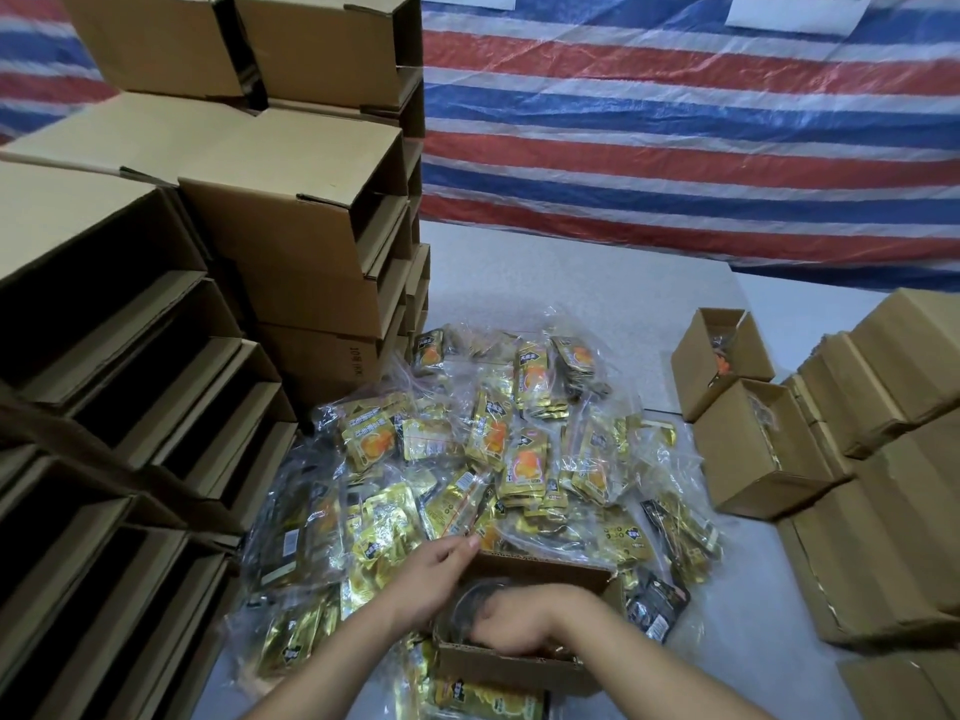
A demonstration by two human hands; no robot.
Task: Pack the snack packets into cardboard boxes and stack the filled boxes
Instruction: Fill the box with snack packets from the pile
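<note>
Open box (524, 662), long axis left-right | right hand (511, 618) inside, grip unclear | left hand (434, 574) gripping rim

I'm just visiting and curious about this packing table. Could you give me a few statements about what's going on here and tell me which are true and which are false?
1. The snack packets lie in a loose heap in the middle of the table. True.
2. The right hand reaches down into the open box nearest the person. True.
3. The left hand rests on the tall box stack at the left. False: it is at the near box's far left corner, by the packets.
4. The wall behind is plain white. False: a red, white and blue striped tarp hangs there.
5. Two open boxes stand at the right. True.
</note>
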